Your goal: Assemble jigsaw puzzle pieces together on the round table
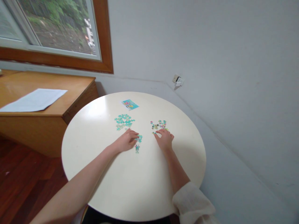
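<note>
1. Puzzle cluster [140, 137], on my side of the picture card [131, 105], is looking part-joined.
2. Loose pieces [121, 121] are awaiting placement.
3. My left hand [128, 140] and right hand [165, 139] are showing narrow fingers; grips I cannot tell.

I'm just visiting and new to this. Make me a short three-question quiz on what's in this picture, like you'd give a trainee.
1. Multiple choice: which is nearer the loose, multicoloured jigsaw pieces?
A) The bare left hand
B) The bare right hand

2. True or false: the flat, rectangular, mostly teal picture card lies farther from the person than the loose, teal-green jigsaw pieces.

3. Fill in the blank: the glossy, off-white table has a ____ top, not a square one.

Key:
1. B
2. True
3. round
</note>
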A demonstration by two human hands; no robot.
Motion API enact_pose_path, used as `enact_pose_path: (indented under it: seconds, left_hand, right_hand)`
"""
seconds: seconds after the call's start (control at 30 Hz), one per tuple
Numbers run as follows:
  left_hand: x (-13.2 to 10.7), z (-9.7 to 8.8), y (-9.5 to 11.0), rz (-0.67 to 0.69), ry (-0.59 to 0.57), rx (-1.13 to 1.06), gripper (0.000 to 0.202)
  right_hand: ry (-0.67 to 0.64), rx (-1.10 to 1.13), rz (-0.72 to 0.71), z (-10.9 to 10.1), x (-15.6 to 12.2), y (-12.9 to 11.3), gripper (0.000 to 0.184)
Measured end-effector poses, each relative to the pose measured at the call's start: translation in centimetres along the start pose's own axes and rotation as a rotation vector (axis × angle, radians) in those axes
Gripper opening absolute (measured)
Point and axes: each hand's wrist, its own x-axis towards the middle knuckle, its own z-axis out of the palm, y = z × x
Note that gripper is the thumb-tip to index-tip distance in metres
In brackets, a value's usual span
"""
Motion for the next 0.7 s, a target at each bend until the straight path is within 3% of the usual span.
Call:
enact_pose_path:
  seconds: [0.27,0.43,0.7]
  left_hand:
    - [0.0,0.0,0.0,-0.016,0.007,-0.028,0.024]
    - [0.0,0.0,0.0,-0.033,0.021,-0.033,0.024]
    - [0.2,0.1,-0.1,-0.028,0.038,-0.043,0.025]
  right_hand:
    - [0.003,0.029,-0.025,0.2,0.0,0.0,0.017]
    - [-0.028,0.069,-0.103,0.3,0.1,-0.2,0.026]
    - [-0.150,-0.159,-0.191,0.8,-0.4,-1.0,0.040]
